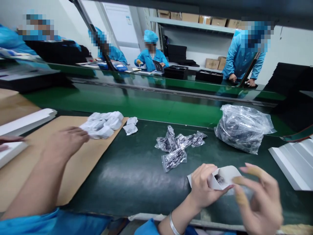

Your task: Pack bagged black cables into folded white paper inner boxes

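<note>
left hand (202, 186) grips small white box (223, 178), open end facing right; right hand (259, 199) spread.

The small box (223, 178) is white card, matt and smooth. The table top (137, 176) is dark green, smooth, with a dull sheen. The sheet (80, 163) on it is brown kraft paper or thin board, matt. The small bags (177, 147) and the large bag (242, 127) are clear, crinkled, glossy plastic film. The white packets (104, 124) appear to be soft matt foam or paper wrap. The bracelet (172, 225) is shiny metal.
</note>
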Demonstrator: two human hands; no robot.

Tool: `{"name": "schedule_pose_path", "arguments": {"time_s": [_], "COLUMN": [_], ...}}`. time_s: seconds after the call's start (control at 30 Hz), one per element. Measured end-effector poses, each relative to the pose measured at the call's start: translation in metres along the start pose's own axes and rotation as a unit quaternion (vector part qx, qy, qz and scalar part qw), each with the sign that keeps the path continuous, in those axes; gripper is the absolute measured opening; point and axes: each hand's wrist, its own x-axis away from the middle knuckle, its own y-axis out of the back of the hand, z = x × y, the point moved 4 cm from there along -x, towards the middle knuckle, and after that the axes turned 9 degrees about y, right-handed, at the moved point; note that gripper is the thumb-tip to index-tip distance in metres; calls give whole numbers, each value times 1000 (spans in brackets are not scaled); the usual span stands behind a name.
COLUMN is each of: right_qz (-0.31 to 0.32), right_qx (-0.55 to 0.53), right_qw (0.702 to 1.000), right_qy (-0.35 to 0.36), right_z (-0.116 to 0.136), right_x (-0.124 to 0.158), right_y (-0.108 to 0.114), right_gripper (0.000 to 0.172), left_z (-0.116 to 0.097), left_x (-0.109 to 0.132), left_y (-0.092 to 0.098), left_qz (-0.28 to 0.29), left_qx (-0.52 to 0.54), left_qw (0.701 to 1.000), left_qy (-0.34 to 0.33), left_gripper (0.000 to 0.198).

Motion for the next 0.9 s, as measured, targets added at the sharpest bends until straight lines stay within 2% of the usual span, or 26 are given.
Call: {"name": "schedule_pose_path", "arguments": {"time_s": [0.07,0.17,0.23,0.33,0.4,0.47,0.53,0.67,0.77,0.9], "right_qz": [-20,87,131,133,118,103,108,92,76,82], "right_qx": [-65,-168,-238,-322,-349,-346,-315,-192,-127,-38], "right_qw": [992,969,943,905,895,903,925,970,986,995], "right_qy": [-103,-162,-194,-244,-253,-234,-186,-115,-75,-31], "right_z": [-11,-17,-17,-19,-19,-17,-9,9,18,25], "right_x": [1,3,8,19,24,24,21,15,14,11], "right_y": [7,-3,-12,-22,-24,-23,-23,-23,-25,-26], "right_gripper": [20,20,19,31,39,39,33,37,39,35], "left_z": [1,1,0,1,3,7,11,14,15,16], "left_x": [-1,-3,-2,0,2,5,9,13,16,20], "left_y": [0,0,1,2,1,1,1,1,1,0], "left_qz": [-4,1,1,-6,-11,-18,-27,-31,-29,-12], "left_qx": [2,-14,-4,13,26,43,60,79,78,75], "left_qw": [1000,999,999,1000,1000,999,997,995,995,994], "left_qy": [-18,-38,-38,-25,-8,16,38,43,50,80], "left_gripper": [43,33,30,36,44,51,53,44,41,53]}}
